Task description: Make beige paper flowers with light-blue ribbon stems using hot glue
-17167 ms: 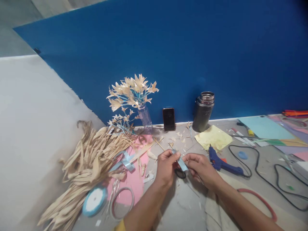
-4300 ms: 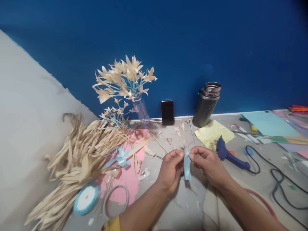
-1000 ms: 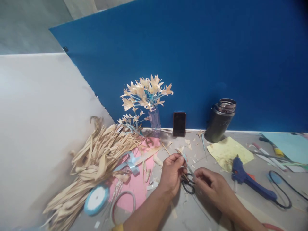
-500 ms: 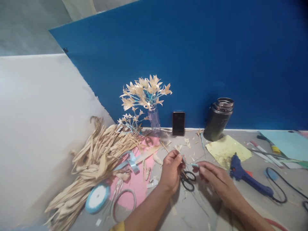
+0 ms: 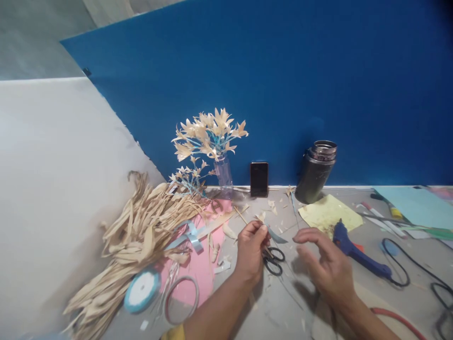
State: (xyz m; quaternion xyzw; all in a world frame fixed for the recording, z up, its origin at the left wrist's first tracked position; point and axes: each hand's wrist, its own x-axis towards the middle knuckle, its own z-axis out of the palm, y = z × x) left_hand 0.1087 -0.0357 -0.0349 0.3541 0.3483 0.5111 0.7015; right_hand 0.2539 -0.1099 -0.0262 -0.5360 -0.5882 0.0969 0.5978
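Observation:
My left hand [image 5: 252, 245] pinches a small cream husk flower [image 5: 261, 217] between thumb and fingertips. A strip of light blue ribbon [image 5: 277, 236] hangs off to the right from that pinch. My right hand [image 5: 323, 259] is to the right of the ribbon, apart from it, with thumb and fingers spread and nothing between them. Black-handled scissors [image 5: 273, 260] lie on the table just beside my left hand, their blades partly hidden by it. A bunch of finished husk flowers [image 5: 212, 130] with blue stems stands in a clear vase [image 5: 223, 177] at the back.
Dried husks [image 5: 141, 236] pile up on the left, near a blue ribbon spool [image 5: 142, 290] and a tape ring [image 5: 181, 278]. At the back are a phone [image 5: 259, 179] and a dark flask [image 5: 315, 172]. A blue glue gun [image 5: 361, 257] with its cord lies right, near yellow paper [image 5: 323, 212].
My right hand has let go of the blue ribbon's end and drawn back to the right, its fingers opening. The left hand keeps its pinch. The view has shifted slightly.

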